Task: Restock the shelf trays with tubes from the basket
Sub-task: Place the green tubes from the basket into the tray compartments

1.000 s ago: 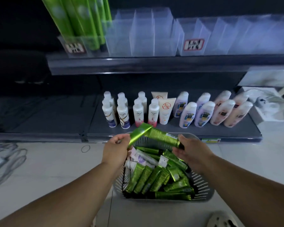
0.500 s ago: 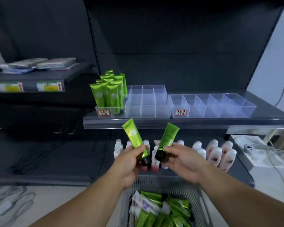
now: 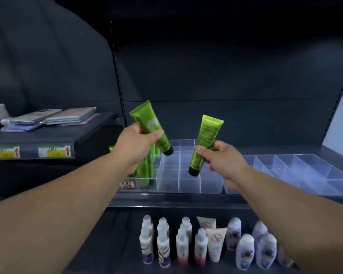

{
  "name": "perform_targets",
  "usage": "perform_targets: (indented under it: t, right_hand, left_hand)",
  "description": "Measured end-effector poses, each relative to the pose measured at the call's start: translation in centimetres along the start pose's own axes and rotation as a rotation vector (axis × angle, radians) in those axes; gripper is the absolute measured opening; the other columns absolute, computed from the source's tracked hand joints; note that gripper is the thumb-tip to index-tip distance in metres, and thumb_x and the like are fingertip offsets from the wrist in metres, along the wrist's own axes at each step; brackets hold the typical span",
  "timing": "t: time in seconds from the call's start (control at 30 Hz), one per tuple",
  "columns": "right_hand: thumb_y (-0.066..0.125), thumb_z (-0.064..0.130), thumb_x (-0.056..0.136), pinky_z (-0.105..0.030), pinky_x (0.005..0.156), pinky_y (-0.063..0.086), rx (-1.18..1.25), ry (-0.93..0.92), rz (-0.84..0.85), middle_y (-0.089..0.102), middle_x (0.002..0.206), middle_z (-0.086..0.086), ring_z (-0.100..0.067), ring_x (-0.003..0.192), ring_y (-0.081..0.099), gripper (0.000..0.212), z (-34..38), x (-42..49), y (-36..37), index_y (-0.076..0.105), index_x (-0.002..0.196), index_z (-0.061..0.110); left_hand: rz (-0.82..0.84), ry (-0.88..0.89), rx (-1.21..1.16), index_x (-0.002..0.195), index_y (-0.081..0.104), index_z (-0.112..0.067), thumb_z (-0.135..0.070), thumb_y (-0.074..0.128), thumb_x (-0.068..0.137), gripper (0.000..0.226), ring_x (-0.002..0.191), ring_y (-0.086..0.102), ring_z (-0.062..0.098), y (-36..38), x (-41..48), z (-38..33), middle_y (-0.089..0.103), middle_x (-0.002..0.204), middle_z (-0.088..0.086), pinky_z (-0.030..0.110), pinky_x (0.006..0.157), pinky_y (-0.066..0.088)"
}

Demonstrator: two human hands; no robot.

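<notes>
Single view, from the wide-angle camera I monitor on the wearer's head. It faces forward and slightly down into a dark metal shelving bay [image 3: 226, 76], at arm's reach: the left hand [image 3: 135, 147] and right hand [image 3: 224, 161] sit mid-frame in front of the clear plastic divided trays [image 3: 188, 183]. White plastic bottles [image 3: 182, 246] line the lower edge. The perforated metal upright [image 3: 118, 80] bows at upper left.

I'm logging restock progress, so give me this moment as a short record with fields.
left hand: grips left tube, green, tilted, cap down
right hand: grips right tube, green, cap down over the divided tray
divided tray: clear; stocked tubes stand at its left end, the compartments seen beside them empty
lower shelf: white bottles in rows
</notes>
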State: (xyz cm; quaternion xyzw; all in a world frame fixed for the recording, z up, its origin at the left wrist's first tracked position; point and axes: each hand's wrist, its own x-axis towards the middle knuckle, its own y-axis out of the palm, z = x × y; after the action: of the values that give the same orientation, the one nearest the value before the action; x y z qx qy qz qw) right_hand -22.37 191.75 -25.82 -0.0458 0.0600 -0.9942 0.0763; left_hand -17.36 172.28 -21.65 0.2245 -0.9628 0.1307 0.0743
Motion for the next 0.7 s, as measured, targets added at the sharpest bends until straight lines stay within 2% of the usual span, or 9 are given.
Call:
perform_targets:
  t: [0.1,0.23,0.3,0.37,0.47,0.57,0.7]
  right_hand:
    - [0.07,0.029,0.087,-0.028,0.072,0.052,-0.015,-0.054,-0.05,0.064,0.077,0.003,-0.009,0.069,0.058,0.013,0.7,3.5,0.4,0.063,0.088,0.019]
    - [0.068,0.03,0.087,-0.029,0.076,0.056,-0.008,-0.068,-0.101,0.064,0.071,0.001,-0.01,0.063,0.059,0.014,0.6,7.8,1.1,0.064,0.086,0.017]
    - [0.068,0.029,0.087,-0.026,0.07,0.055,-0.026,-0.073,-0.107,0.065,0.07,0.001,-0.009,0.061,0.06,0.014,0.4,9.7,1.6,0.064,0.086,0.016]
    - [0.068,0.03,0.088,-0.02,0.061,0.049,-0.055,-0.069,-0.109,0.067,0.071,0.001,-0.007,0.059,0.061,0.016,0.4,11.4,2.4,0.064,0.081,0.016]
    - [0.068,0.028,0.087,-0.025,0.071,0.054,-0.056,-0.069,-0.107,0.071,0.073,0.0,-0.009,0.064,0.065,0.017,0.0,14.1,4.1,0.067,0.08,0.012]
    - [0.068,0.025,0.087,-0.031,0.08,0.058,-0.052,-0.066,-0.09,0.072,0.072,-0.001,-0.012,0.068,0.066,0.016,-0.5,16.2,5.9,0.069,0.085,0.009]
    - [0.068,0.026,0.088,-0.03,0.081,0.057,-0.069,-0.076,-0.039,0.071,0.074,-0.001,-0.013,0.069,0.066,0.013,-1.1,18.2,7.4,0.069,0.089,0.013]
  left_hand:
    - [-0.03,0.036,-0.003,0.096,0.062,-0.011,-0.024,0.071,0.084,0.02,0.071,0.059,0.012,-0.3,3.9,-0.9,0.065,0.082,0.001,0.024,0.067,0.049]
    - [-0.101,0.056,-0.008,0.079,0.067,-0.01,-0.019,0.074,0.081,0.011,0.065,0.063,0.014,-0.2,8.6,-1.0,0.068,0.073,0.004,0.024,0.067,0.056]
    - [-0.129,0.052,-0.004,0.08,0.066,-0.011,-0.017,0.074,0.081,0.01,0.06,0.063,0.01,0.0,10.6,-1.0,0.068,0.075,0.005,0.017,0.058,0.054]
    - [-0.135,0.048,-0.011,0.09,0.065,-0.011,-0.016,0.073,0.082,0.012,0.059,0.063,0.009,0.1,12.4,-0.8,0.069,0.082,0.005,0.011,0.051,0.051]
    - [-0.157,0.008,-0.014,0.101,0.062,-0.014,-0.016,0.074,0.081,0.023,0.069,0.068,0.014,0.2,15.1,0.2,0.07,0.093,0.005,0.017,0.063,0.057]
    - [-0.186,-0.037,0.013,0.105,0.06,-0.014,-0.014,0.076,0.078,0.032,0.073,0.07,0.017,0.1,17.7,0.9,0.07,0.094,0.005,0.028,0.078,0.058]
    - [-0.179,-0.071,0.115,0.13,0.051,-0.007,-0.018,0.075,0.08,0.057,0.072,0.07,0.014,0.5,20.3,1.9,0.069,0.078,0.003,0.031,0.082,0.057]
